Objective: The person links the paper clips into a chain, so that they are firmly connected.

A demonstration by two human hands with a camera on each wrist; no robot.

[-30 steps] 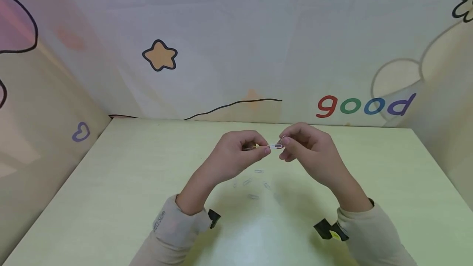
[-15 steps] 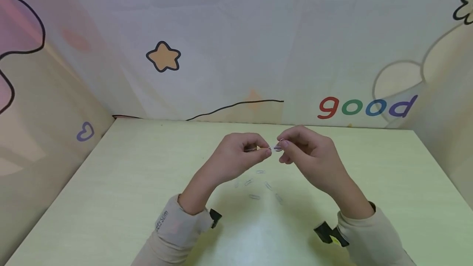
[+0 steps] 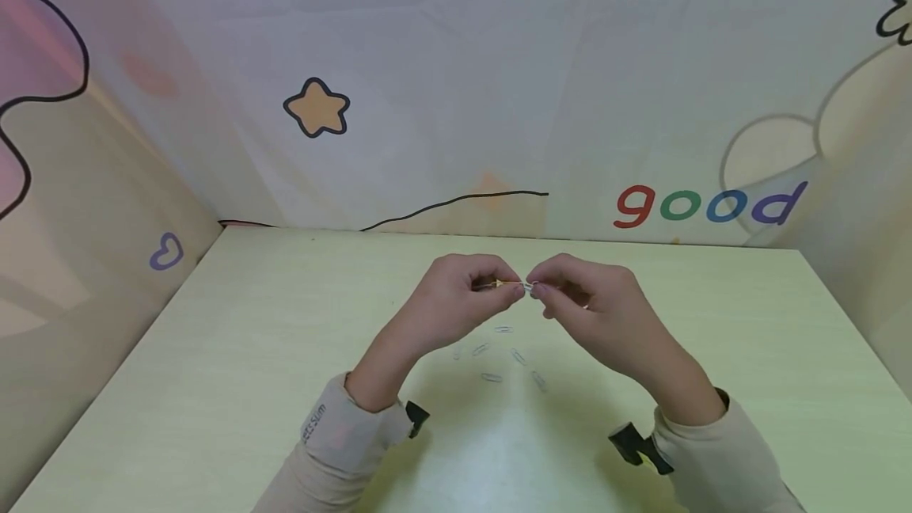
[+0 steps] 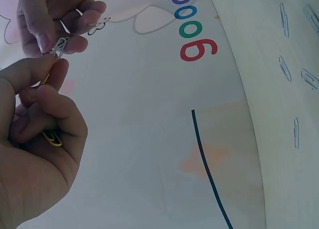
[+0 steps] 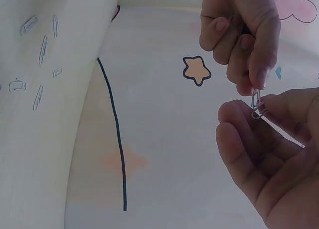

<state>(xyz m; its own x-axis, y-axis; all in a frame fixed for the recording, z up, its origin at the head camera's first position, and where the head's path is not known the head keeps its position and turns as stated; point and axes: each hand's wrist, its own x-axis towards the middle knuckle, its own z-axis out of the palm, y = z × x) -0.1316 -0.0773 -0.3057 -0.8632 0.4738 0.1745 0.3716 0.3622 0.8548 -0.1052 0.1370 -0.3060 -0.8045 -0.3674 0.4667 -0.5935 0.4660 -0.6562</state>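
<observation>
While raised, hands (image 3: 530,295) pinch paperclips (image 3: 529,286), fingertips meeting

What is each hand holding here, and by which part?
Left hand pinches a yellow clip near one end; right hand pinches a silver clip by its end.

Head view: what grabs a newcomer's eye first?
The two hands raised together over the middle of the pale green table: the left hand and right hand pinch a silver paper clip between them. In the left wrist view a yellow clip sits in the left palm. Loose paper clips lie on the table just below, and the backdrop's coloured word "good" stands out at right.
</observation>
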